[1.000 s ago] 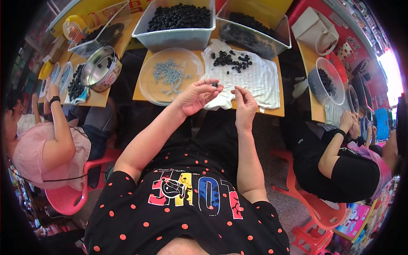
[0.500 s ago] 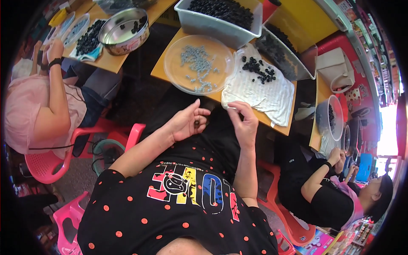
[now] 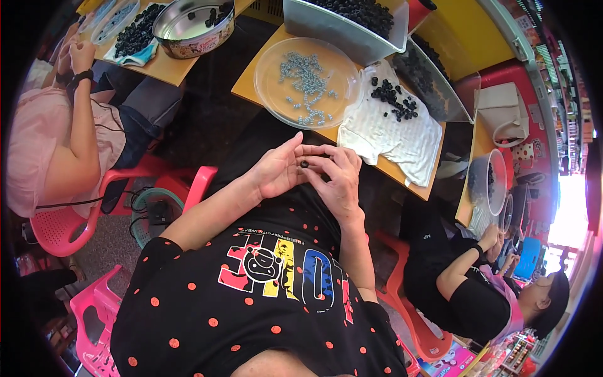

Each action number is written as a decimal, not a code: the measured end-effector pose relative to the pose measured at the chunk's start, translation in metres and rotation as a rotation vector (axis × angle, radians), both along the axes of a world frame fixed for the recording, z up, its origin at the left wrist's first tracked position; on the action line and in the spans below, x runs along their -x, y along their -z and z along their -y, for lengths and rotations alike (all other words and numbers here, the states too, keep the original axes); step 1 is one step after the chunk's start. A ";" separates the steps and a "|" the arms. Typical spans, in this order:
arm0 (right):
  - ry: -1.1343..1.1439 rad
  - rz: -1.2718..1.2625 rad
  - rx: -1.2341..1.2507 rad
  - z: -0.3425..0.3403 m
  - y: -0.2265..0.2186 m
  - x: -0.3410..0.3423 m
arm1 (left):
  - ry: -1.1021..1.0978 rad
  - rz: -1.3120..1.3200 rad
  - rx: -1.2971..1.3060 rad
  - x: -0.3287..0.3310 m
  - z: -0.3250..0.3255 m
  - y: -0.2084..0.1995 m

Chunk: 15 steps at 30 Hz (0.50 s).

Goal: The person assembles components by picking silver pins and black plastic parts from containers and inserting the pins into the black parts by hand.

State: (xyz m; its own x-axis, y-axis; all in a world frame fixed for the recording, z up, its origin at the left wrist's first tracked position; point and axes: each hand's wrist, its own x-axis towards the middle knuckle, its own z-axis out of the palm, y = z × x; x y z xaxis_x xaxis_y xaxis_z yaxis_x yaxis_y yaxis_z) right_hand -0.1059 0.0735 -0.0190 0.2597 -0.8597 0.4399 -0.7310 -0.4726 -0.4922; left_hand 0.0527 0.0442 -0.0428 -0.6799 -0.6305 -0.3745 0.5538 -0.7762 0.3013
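Note:
My left hand (image 3: 276, 168) is palm up over my lap, its fingers curled round a small dark round piece (image 3: 304, 164) with a lighter centre. From the right, my right hand (image 3: 339, 179) meets it, thumb and fingers bent in close to that piece. Whatever the right fingertips pinch is too small to make out. Ahead on the table, a clear round tray (image 3: 267, 88) holds many tiny grey-blue parts. Beside it a white cloth (image 3: 377, 138) lies partly over the table edge, with a scatter of small black pieces (image 3: 396, 100) on it.
Behind the tray stands a translucent bin (image 3: 345, 38) full of black pieces, with another clear bin (image 3: 427, 81) to its right. A person in pink works at the left table near a round tin (image 3: 188, 38). Another person in black sits at right.
My right hand has moved left and down from near the cloth to meet my left hand. The table appears shifted slightly up and right in the picture.

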 end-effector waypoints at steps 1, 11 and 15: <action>0.000 -0.001 0.001 0.001 -0.001 0.002 | -0.009 0.024 -0.021 -0.002 -0.001 0.000; 0.002 0.195 -0.106 0.004 0.001 0.010 | 0.023 0.112 0.053 -0.009 0.000 0.015; -0.029 0.214 -0.127 0.006 0.004 0.008 | 0.028 0.050 -0.008 -0.011 0.001 0.021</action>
State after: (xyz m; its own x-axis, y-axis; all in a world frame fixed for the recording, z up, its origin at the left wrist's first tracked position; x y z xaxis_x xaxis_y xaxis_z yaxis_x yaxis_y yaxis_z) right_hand -0.1140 0.0671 -0.0227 0.1974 -0.9054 0.3760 -0.5910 -0.4159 -0.6912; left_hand 0.0637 0.0437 -0.0634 -0.6775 -0.6080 -0.4139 0.5160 -0.7939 0.3217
